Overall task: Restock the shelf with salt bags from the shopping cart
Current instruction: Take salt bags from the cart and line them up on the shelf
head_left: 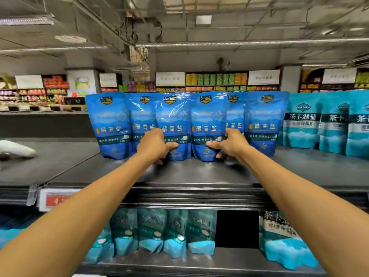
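Several blue salt bags stand upright in a row on the dark top shelf (199, 174). My left hand (154, 145) grips the lower part of one blue salt bag (173, 118) left of centre. My right hand (229, 144) grips the lower part of the neighbouring blue salt bag (208, 118). Both bags rest with their bases on the shelf, touching each other. More blue bags stand at the left (108, 120) and right (263, 120) of the pair. The shopping cart is out of view.
Teal salt bags (303, 124) stand to the right on the same shelf, and more teal bags (175, 234) fill the shelf below, with a dark gap (236, 228) among them. A white bag (16, 148) lies at far left. A red price tag (58, 199) hangs on the shelf edge.
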Available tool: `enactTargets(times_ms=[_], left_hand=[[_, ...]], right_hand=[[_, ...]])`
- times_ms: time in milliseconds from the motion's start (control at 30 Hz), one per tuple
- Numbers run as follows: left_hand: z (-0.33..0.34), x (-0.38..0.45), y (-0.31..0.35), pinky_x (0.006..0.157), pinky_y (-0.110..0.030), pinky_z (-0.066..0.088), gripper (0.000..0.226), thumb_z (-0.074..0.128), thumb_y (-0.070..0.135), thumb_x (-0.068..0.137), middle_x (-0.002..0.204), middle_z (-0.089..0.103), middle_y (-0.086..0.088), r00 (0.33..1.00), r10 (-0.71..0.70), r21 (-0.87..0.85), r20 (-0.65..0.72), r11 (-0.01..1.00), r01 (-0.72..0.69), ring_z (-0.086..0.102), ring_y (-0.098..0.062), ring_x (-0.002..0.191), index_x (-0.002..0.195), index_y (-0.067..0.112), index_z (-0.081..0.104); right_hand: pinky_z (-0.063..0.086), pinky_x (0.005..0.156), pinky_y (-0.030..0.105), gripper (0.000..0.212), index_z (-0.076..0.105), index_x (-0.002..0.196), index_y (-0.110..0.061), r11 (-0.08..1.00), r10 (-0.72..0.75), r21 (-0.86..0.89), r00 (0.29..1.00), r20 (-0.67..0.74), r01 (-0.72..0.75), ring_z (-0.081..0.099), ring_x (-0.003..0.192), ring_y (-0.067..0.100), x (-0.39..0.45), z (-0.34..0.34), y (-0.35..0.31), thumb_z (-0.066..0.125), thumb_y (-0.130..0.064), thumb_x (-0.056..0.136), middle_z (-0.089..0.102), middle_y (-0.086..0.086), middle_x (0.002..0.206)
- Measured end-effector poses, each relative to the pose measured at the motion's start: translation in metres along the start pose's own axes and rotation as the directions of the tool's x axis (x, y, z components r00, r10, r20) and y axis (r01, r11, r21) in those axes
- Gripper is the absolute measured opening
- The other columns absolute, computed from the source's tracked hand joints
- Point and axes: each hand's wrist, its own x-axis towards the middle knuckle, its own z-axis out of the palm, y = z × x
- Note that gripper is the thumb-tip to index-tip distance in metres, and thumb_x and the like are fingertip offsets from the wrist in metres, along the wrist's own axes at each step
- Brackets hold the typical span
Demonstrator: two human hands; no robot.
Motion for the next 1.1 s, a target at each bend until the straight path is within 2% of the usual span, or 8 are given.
enactTargets(times_ms=[133,267,333,533,600,700,900,1100], left_hand=[[-0.001,0.005,0.002,0.076,-0.041,0.056,0.053,0.067,0.057,0.082,0.092,0.068,-0.015,0.99,0.12,0.278,-0.068,0.956,-0.097,0.068,-0.037,0.086,0.072,0.01,0.045],[-0.004,0.009,0.0,0.065,-0.036,0.043,0.056,0.058,0.065,0.081,0.095,0.064,-0.013,0.972,0.21,0.488,-0.1,0.862,-0.136,0.063,-0.034,0.091,0.072,0.013,0.04],[-0.002,0.009,-0.002,0.064,-0.037,0.043,0.056,0.056,0.066,0.082,0.097,0.063,-0.013,0.969,0.225,0.515,-0.105,0.846,-0.141,0.062,-0.035,0.092,0.076,0.012,0.042],[0.003,0.007,-0.006,0.059,-0.035,0.039,0.058,0.057,0.063,0.085,0.07,0.052,-0.003,0.957,0.257,0.477,-0.138,0.864,-0.163,0.057,-0.031,0.076,0.062,0.016,0.033],[0.003,0.005,-0.008,0.059,-0.034,0.041,0.058,0.055,0.065,0.086,0.064,0.045,-0.001,0.951,0.27,0.467,-0.147,0.867,-0.174,0.053,-0.03,0.071,0.062,0.017,0.033],[0.001,-0.003,-0.013,0.057,-0.033,0.046,0.063,0.048,0.069,0.088,0.059,0.045,-0.002,0.95,0.255,0.387,-0.182,0.906,-0.169,0.053,-0.028,0.063,0.058,0.014,0.036],[-0.024,-0.04,-0.03,0.063,-0.035,0.047,0.048,0.049,0.059,0.092,0.067,0.06,0.002,0.928,0.197,0.092,-0.316,0.98,-0.176,0.058,-0.021,0.07,0.069,0.017,0.056],[-0.059,-0.113,-0.088,0.054,-0.031,0.043,0.037,0.055,0.043,0.096,0.057,0.064,0.002,0.924,0.042,-0.338,-0.38,0.924,-0.181,0.051,-0.009,0.042,0.073,0.014,0.061]], right_hand=[[0.062,0.055,0.036,0.041,0.049,0.097,-0.017,1.0,0.028,0.0,0.999,-0.018,-0.028,0.067,0.049,0.017,0.013,0.011,0.0,0.084,-0.027,0.077,0.067,0.001,0.079],[0.06,0.048,0.032,0.064,0.05,0.13,-0.009,1.0,0.011,-0.029,0.999,-0.038,-0.012,0.07,0.05,0.02,0.018,0.017,-0.001,0.084,-0.024,0.078,0.069,-0.001,0.072],[0.059,0.047,0.029,0.072,0.048,0.133,-0.002,0.999,0.004,-0.043,0.999,-0.051,-0.006,0.071,0.053,0.021,0.019,0.019,0.0,0.084,-0.026,0.076,0.071,0.005,0.069],[0.054,0.046,0.025,0.049,0.055,0.086,-0.005,0.973,-0.004,-0.232,0.999,-0.048,-0.007,0.067,0.053,0.015,0.007,0.015,-0.003,0.083,-0.043,0.073,0.07,0.011,0.071],[0.047,0.05,0.028,0.06,0.052,0.092,-0.003,0.933,-0.026,-0.361,0.997,-0.066,0.0,0.065,0.071,0.022,-0.002,0.012,-0.006,0.08,-0.052,0.073,0.066,0.015,0.088],[0.048,0.079,0.039,0.089,0.038,0.127,0.005,0.908,-0.141,-0.414,0.977,-0.162,0.062,0.051,0.112,0.036,-0.026,0.012,-0.011,0.076,-0.057,0.075,0.052,0.025,0.123],[0.041,0.068,0.029,0.028,0.054,0.104,-0.018,0.907,-0.355,0.12,0.887,-0.295,0.403,0.055,0.067,0.009,-0.102,0.032,-0.029,0.069,-0.035,0.088,0.057,-0.007,0.071],[0.034,0.048,0.023,0.009,0.063,0.083,-0.019,0.668,-0.442,0.594,0.881,-0.168,0.448,0.042,0.05,0.011,-0.169,0.101,-0.035,0.064,-0.027,0.086,0.055,-0.005,0.072]])
